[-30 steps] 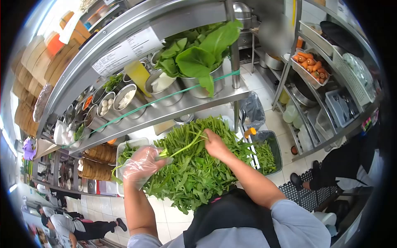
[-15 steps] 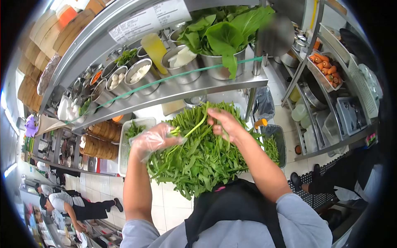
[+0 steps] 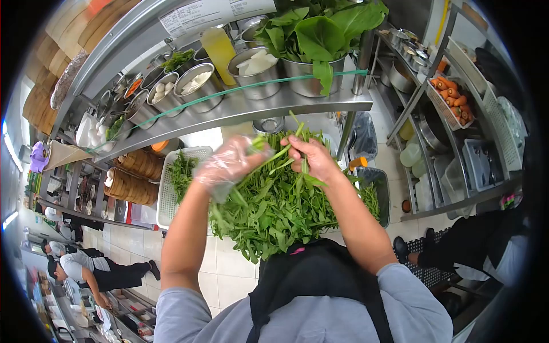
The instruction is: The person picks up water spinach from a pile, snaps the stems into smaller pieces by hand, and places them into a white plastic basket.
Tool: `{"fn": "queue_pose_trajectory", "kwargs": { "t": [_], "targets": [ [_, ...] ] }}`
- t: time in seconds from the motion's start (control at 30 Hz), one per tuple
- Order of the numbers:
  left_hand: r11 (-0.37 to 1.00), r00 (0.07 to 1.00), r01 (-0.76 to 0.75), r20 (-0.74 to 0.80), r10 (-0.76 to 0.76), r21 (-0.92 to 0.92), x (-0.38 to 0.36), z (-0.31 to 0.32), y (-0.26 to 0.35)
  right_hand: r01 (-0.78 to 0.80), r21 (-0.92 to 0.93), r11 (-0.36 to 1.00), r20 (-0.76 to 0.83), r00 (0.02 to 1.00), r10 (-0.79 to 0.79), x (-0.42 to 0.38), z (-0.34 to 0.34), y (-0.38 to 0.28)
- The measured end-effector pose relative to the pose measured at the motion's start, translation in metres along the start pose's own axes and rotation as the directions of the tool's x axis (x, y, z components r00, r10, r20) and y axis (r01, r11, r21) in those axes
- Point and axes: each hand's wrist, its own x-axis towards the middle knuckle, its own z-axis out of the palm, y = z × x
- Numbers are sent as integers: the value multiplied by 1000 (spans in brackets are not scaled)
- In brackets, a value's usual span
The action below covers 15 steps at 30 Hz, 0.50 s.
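A big heap of long-stemmed leafy greens [image 3: 280, 211], which look like water spinach, lies in front of my body. Above its left part, my left hand [image 3: 231, 166] wears a clear plastic glove and is closed around green stems; motion blurs it somewhat. My bare right hand [image 3: 311, 157] pinches a green stem [image 3: 280, 154] between thumb and fingers over the far part of the heap. This stem slants from the right fingertips down toward the left hand. Leaves hang below both hands.
A white perforated basket [image 3: 162, 197] with some greens stands left of the heap, a dark bin [image 3: 384, 214] with greens right. Ahead, a steel shelf [image 3: 240, 110] bears metal pots of ingredients. Carrots [image 3: 452, 100] sit on the right rack. Co-workers [image 3: 91, 268] stand at far left.
My left hand has moved up and to the right, closer to the right hand. The right hand has shifted slightly, still pinching a stem. The camera view has moved a little.
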Motion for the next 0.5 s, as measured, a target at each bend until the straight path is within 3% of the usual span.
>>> {"fn": "queue_pose_trajectory", "kwargs": {
  "t": [0.13,0.2,0.23,0.3,0.37,0.43,0.47,0.5],
  "targets": [
    [988,989,-122,96,112,95,15,24,-6,7,-49,999,48,999,-5,-9,9,-3],
    [886,908,-350,-122,400,303,17,35,-14,16,-67,998,79,997,-11,-14,8,-6],
    [885,907,-356,-117,404,300,16,34,-12,19,-66,998,73,997,-14,-16,8,-5],
    [962,968,-250,5,251,113,11,28,-3,79,4,997,48,996,-79,-20,13,0],
    [965,971,-234,-17,238,119,12,28,-1,86,46,995,53,995,-89,-18,11,6],
    [980,967,-197,-174,188,-36,19,31,-13,185,59,981,22,982,-187,-18,19,10],
    [973,962,-137,-258,85,-188,29,39,-34,214,48,976,-17,977,-213,-21,26,11],
    [972,963,-142,-253,92,-186,28,33,-35,221,49,974,-22,975,-220,-21,25,11]
  ]
}}
